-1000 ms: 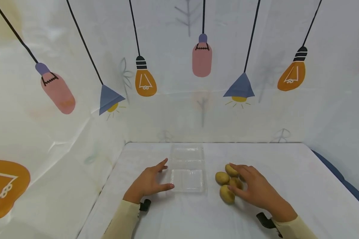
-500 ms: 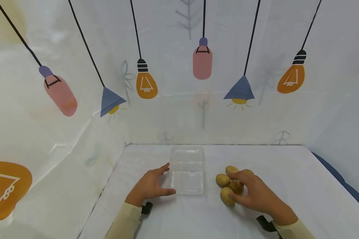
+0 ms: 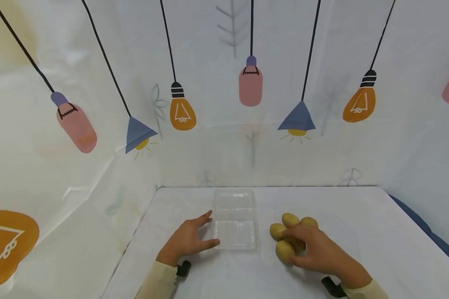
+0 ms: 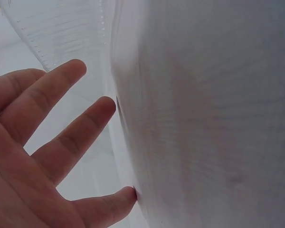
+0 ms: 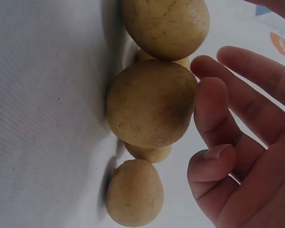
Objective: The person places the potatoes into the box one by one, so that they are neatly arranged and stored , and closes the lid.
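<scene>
While the relaxed right hand (image 3: 319, 251) half-hides one potato (image 5: 152, 102) from head view, its wrist view bares it; the left hand (image 3: 187, 240) spreads at nine o'clock from the container (image 3: 236, 236).

We saw dark-specked, yellow-brown potatoes (image 5: 149, 104), a clear ribbed container (image 3: 235, 236), a white tabletop (image 3: 224, 276), cream sleeves (image 3: 158, 282), and a white backdrop (image 3: 209, 155) printed with orange, pink and blue lamps (image 3: 182, 118).

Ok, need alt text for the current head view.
A person's right-hand grip is over a cluster of five potatoes, partly hiding them, on a white-covered table; the left-hand grip is spread beside an open, transparent plastic clamshell container. Behind is a pale wall covering printed with hanging lamps.
</scene>
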A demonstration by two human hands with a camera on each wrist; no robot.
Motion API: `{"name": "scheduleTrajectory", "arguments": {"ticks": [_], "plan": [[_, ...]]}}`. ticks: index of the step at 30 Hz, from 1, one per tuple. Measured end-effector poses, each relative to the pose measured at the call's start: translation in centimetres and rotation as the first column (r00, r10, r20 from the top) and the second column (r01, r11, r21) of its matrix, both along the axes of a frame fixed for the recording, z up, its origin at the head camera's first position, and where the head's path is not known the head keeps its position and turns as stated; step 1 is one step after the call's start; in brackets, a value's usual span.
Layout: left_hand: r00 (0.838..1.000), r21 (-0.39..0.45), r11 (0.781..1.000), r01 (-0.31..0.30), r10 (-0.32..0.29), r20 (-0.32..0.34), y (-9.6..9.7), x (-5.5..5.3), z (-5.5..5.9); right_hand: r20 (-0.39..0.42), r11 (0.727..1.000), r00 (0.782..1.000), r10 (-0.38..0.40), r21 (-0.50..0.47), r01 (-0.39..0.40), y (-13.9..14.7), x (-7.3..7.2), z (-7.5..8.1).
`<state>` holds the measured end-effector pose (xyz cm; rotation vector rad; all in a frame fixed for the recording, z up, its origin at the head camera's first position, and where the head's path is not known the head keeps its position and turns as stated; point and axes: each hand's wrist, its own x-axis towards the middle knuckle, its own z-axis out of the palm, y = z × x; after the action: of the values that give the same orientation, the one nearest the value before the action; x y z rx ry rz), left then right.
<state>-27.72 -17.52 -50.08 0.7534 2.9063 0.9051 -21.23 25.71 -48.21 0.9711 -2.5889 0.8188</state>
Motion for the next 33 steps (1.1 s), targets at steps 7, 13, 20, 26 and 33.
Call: {"name": "scheduleTrajectory", "arguments": {"ticks": [7,13,20,26,33], "plan": [[0.999,0.007,1.000,-0.012,0.012,0.039,0.05,0.37,0.06,0.106,0.999,0.994,0.000,0.046,-0.005,0.08,0.07,-0.36],[0.999,-0.012,1.000,-0.021,0.022,0.030,0.26,0.03,-0.45,0.037,0.996,0.999,0.020,0.088,-0.024,0.31,-0.03,-0.45],[0.999,-0.026,0.999,-0.044,0.044,0.005,0.21,0.08,-0.31,0.079,0.995,0.996,0.030,0.088,-0.037,0.10,-0.18,-0.24],[1.000,0.013,1.000,-0.008,0.008,0.024,0.07,0.11,-0.07,0.092,0.996,0.995,0.030,0.085,-0.038,0.05,-0.17,-0.30],[0.996,0.116,0.991,0.065,-0.071,0.050,0.05,-0.32,-0.26,0.076,0.996,0.997,0.027,0.083,-0.033,0.10,-0.51,-0.74]]}}
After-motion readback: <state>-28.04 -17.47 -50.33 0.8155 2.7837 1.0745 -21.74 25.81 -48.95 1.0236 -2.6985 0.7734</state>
